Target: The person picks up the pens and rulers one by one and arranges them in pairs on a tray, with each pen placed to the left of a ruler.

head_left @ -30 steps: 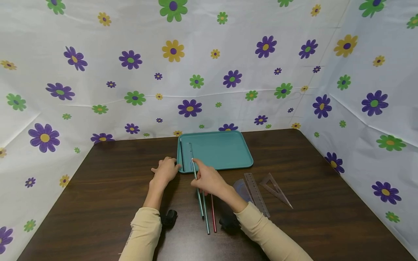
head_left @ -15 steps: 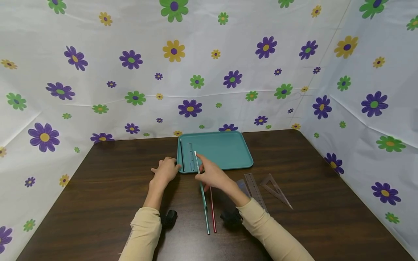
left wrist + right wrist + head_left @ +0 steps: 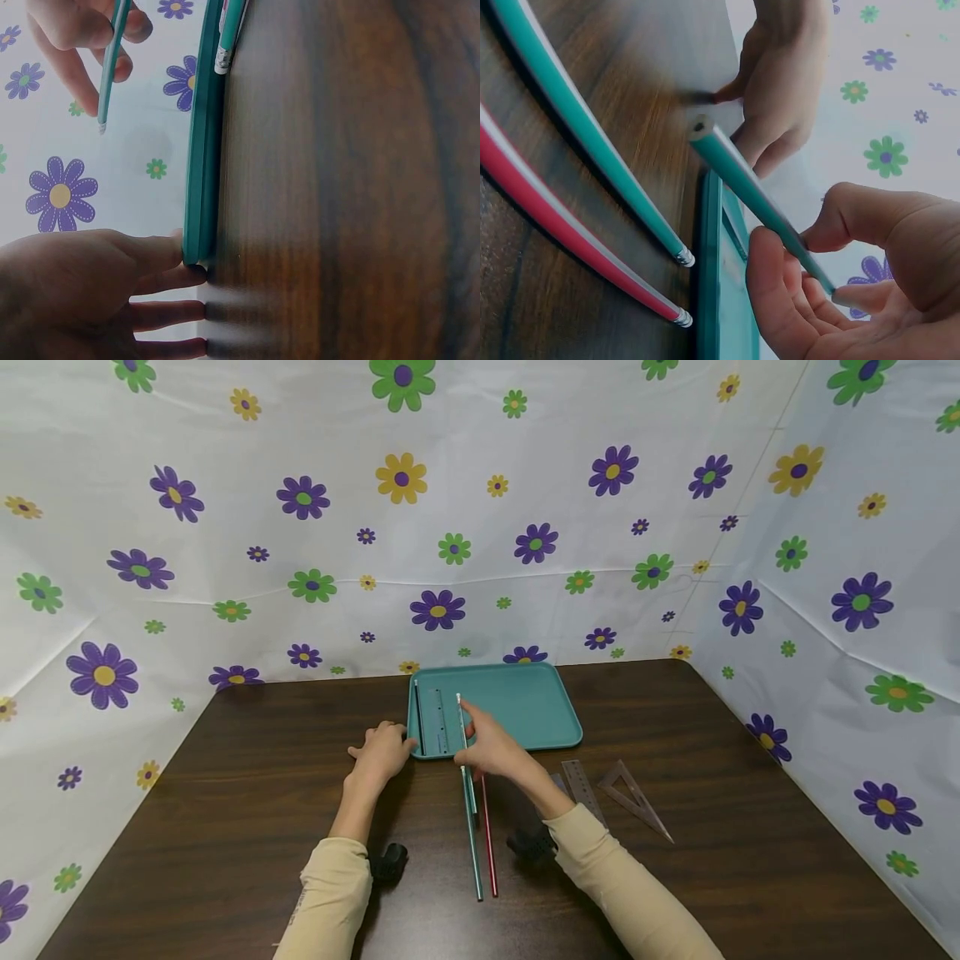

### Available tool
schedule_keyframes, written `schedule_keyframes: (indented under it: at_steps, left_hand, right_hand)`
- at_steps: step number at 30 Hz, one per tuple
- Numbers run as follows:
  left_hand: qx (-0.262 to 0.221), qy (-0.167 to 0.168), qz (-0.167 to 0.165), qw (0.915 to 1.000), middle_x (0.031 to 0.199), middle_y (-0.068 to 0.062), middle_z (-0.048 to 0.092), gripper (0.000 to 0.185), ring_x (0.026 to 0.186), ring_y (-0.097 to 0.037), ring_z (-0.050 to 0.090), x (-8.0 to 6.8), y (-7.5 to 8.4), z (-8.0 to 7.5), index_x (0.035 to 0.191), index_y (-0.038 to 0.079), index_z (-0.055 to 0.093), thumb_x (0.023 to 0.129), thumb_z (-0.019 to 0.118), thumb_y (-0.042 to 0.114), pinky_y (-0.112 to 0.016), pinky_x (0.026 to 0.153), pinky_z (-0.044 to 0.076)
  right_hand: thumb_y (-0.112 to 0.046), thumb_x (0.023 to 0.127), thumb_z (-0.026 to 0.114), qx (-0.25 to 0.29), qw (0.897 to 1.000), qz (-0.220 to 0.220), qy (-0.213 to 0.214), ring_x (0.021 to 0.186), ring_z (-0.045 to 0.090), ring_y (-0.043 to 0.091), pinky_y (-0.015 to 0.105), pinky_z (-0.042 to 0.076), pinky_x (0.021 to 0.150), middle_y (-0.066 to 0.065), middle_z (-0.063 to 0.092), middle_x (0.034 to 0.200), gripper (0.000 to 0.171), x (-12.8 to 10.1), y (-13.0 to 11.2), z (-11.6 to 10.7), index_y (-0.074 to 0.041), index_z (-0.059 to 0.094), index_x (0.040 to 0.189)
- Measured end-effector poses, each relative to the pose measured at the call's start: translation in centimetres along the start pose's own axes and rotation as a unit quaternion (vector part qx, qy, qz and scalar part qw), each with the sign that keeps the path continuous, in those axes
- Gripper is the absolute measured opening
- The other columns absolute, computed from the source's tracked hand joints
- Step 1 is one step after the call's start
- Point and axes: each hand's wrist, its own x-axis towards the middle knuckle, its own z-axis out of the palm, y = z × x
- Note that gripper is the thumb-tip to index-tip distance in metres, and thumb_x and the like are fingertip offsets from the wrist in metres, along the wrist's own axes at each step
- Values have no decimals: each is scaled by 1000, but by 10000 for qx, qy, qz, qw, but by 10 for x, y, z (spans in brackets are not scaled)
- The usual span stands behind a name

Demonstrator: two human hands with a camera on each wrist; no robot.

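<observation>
At one tray (image 3: 517,703) are two hands — right (image 3: 492,747) pinching one pencil (image 3: 756,196), left (image 3: 382,751) straight-fingered.

Setting: a tabletop station screened by printed sheeting; whether in a home, office, classroom or lab, cannot be told. Evidence: white sheeting (image 3: 480,510) with purple, green and yellow flowers fills the upper half of the head view, spans the back and turns along the right side at a corner, upper right. Creases and wrinkles visible; cloth or plastic, unclear. A dark wood-grain table (image 3: 225,818) occupies the lower half, far edge meeting the sheeting. Items are of desk or schoolroom type: teal tray (image 3: 517,706) at centre, pencils (image 3: 472,852) lower centre, clear ruler (image 3: 582,789) and set square (image 3: 651,815) right of centre.
</observation>
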Motion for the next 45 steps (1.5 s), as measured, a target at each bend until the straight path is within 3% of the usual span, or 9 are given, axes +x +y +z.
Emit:
schedule_keyframes:
  at_steps: [5,11,16,25,31,36,39,41,45]
  left_hand:
    - [21,-13,-11,10000,153,-26,38,51,142,-53,28,0,0,-1,145,-1,48,104,51,29,-85,104,13]
    - [34,-77,-4,10000,153,-27,37,51,141,-54,27,1,-1,0,145,-1,47,105,51,29,-85,103,13]
    - [-8,-63,2,10000,154,-27,36,52,142,-53,27,1,0,-1,146,-1,47,104,51,29,-85,104,12]
    - [-12,-39,7,10000,153,-27,37,51,141,-54,28,1,0,1,145,-2,48,104,52,28,-85,103,13]
    - [10,-12,-24,10000,153,-26,37,51,142,-53,27,0,0,0,145,-1,48,104,52,29,-85,104,13]
    - [53,-3,18,10000,152,-27,38,50,140,-54,29,0,0,0,145,-2,48,104,52,28,-85,103,14]
    - [43,14,45,10000,152,-28,39,50,140,-54,29,0,0,0,144,-2,48,104,52,28,-85,103,14]
    - [20,22,44,10000,152,-27,39,50,140,-54,29,0,0,0,144,-2,48,104,52,28,-85,103,14]
    - [-28,25,27,10000,152,-27,39,51,141,-53,29,0,-1,0,145,-1,48,104,53,28,-85,104,13]
  right_hand:
    - [5,83,66,-50,9996,-35,270,45,51,15,42,59,55,17,47,109,89,5,1,-2,-6,20,159]
    - [4,84,62,-162,9979,-89,621,44,50,14,34,57,50,21,51,116,78,11,2,-3,0,30,155]
    - [5,85,62,-50,9965,34,834,46,51,13,38,59,56,23,54,124,72,18,4,-3,-1,37,153]
    - [3,90,62,-150,9950,13,992,70,66,42,38,60,61,23,59,131,57,30,12,-3,-1,49,145]
    - [0,93,60,-227,9936,-128,1095,72,70,39,35,59,60,21,64,128,33,35,14,-4,3,65,126]
    - [-2,94,61,-227,9932,6,1140,71,71,33,23,50,53,21,66,127,31,40,16,-4,2,67,125]
    - [-2,93,63,-244,9931,121,1144,58,64,22,21,44,49,21,68,123,36,44,16,-3,2,65,129]
    - [-2,91,63,-274,9933,203,1106,48,53,12,20,39,46,20,70,118,41,46,16,-3,1,62,132]
    - [0,90,62,-355,9951,240,891,39,31,5,19,31,42,21,65,129,49,51,17,-1,0,56,139]
